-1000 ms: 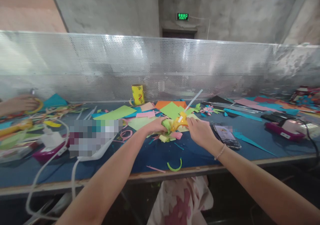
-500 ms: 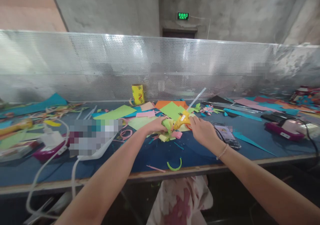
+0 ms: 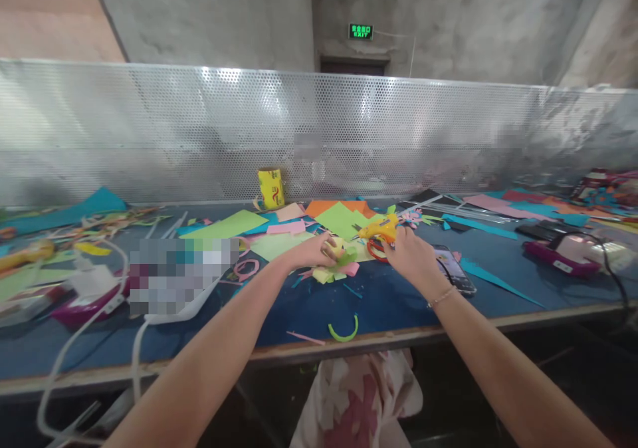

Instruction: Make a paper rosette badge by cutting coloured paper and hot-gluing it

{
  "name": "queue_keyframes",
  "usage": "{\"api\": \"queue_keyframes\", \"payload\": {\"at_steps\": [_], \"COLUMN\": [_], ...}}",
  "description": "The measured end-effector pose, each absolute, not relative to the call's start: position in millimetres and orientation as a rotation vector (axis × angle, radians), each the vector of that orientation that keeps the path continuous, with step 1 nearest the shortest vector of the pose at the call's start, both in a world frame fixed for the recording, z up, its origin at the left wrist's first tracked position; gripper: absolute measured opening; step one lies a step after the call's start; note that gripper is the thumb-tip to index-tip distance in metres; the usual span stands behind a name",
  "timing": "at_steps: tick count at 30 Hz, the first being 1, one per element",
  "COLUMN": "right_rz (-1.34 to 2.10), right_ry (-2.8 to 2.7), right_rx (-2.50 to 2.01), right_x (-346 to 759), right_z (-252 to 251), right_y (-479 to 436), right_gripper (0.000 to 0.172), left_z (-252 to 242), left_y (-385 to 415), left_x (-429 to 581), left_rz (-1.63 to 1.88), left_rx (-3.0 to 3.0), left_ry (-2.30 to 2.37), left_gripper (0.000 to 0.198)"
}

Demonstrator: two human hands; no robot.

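Note:
My left hand [image 3: 315, 251] is closed around a small craft piece of green, pale yellow and pink strips [image 3: 345, 255], just above the table. Its fingers hide part of the piece. My right hand [image 3: 411, 259] grips a yellow hot glue gun [image 3: 381, 227], whose nozzle points left, a little above and apart from the craft piece. An orange-red loop [image 3: 377, 252], like a scissors handle, shows below the gun. Green sheets [image 3: 340, 218] lie behind both hands.
A phone [image 3: 456, 270] lies right of my right hand. Purple power strips [image 3: 561, 259] with cords sit at both sides. A curved green strip [image 3: 343, 332] is near the front edge. A yellow packet [image 3: 270, 189] stands by the perforated metal screen [image 3: 199, 135].
The glue gun has tipped from nozzle-down to nearly level, away from the craft piece. The clear stick at its rear no longer points up. My left hand has turned the piece slightly.

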State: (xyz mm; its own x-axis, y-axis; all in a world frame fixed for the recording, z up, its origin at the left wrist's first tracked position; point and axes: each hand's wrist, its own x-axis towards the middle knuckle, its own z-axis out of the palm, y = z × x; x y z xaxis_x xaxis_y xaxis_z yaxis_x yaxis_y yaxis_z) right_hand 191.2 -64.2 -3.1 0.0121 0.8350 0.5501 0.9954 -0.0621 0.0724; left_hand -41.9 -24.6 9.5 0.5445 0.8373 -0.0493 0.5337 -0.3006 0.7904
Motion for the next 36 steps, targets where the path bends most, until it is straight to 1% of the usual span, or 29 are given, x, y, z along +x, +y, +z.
{"api": "queue_keyframes", "payload": {"at_steps": [3,4,5,8,12,15,20,22,27,31,36], "right_rz": [-0.643,-0.638,-0.633,-0.617,-0.612,-0.602,-0.589,-0.592,-0.607,-0.606,-0.594], "right_ry": [-1.848,-1.837,-1.824,-1.821,-1.834,-1.824,-1.837,-1.84,-1.844,-1.857,-1.846], "right_rx": [-1.985,-1.99,-1.995,-1.988,-1.969,-1.965,-1.97,-1.966,-1.953,-1.944,-1.952], "right_x": [196,197,198,199,200,201,203,204,205,205,206], "right_z": [-6,-6,-7,-8,-9,-10,-10,-11,-12,-13,-13], "right_y": [-61,-60,-60,-61,-63,-63,-60,-60,-60,-60,-60], "right_gripper": [0.036,0.036,0.035,0.033,0.032,0.032,0.033,0.033,0.032,0.031,0.033], "left_z": [11,11,11,8,5,5,5,6,11,16,14], "left_y": [-29,-32,-34,-43,-49,-50,-50,-49,-48,-53,-57], "left_x": [-39,-37,-35,-29,-22,-20,-19,-20,-21,-19,-19], "left_rz": [0.399,0.364,0.326,0.241,0.287,0.247,0.238,0.217,0.342,0.178,0.179], "left_rx": [2.219,2.321,2.427,2.704,2.827,2.841,2.841,2.838,2.807,2.76,2.764], "left_ry": [1.128,1.132,1.136,1.151,1.188,1.182,1.191,1.182,1.216,1.18,1.214], "left_gripper": [0.018,0.013,0.011,0.015,0.018,0.019,0.036,0.037,0.036,0.043,0.046]}}
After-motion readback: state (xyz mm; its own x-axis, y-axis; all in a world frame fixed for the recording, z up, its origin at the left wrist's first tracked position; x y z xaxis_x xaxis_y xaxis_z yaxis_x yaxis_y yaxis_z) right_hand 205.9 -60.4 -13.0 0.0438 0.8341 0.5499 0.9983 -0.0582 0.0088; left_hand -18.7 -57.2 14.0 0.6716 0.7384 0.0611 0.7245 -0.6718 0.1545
